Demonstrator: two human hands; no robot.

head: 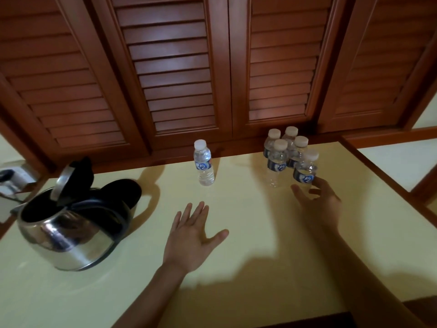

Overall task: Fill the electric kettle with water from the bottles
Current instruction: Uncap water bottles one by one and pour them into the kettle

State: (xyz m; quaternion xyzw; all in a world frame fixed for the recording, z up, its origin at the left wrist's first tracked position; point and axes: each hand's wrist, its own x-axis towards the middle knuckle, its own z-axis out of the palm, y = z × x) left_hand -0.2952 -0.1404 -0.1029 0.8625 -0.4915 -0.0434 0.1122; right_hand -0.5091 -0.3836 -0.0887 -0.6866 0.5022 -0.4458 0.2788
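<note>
A steel electric kettle (68, 235) stands at the left of the pale yellow table (236, 233), its lid tipped up and open. One capped water bottle (203, 165) stands alone at the back middle. Several more capped bottles (280, 159) cluster at the back right. The nearest of them (306, 172) stands just beyond my right hand (318, 201), whose spread fingers are right at its base, holding nothing. My left hand (192, 235) hovers flat and open over the table's middle, between the kettle and the bottles.
Brown louvred wooden doors (175, 74) rise directly behind the table. A wall socket with a plug (14, 178) sits at the far left behind the kettle. A wooden ledge (387, 171) borders the table's right side.
</note>
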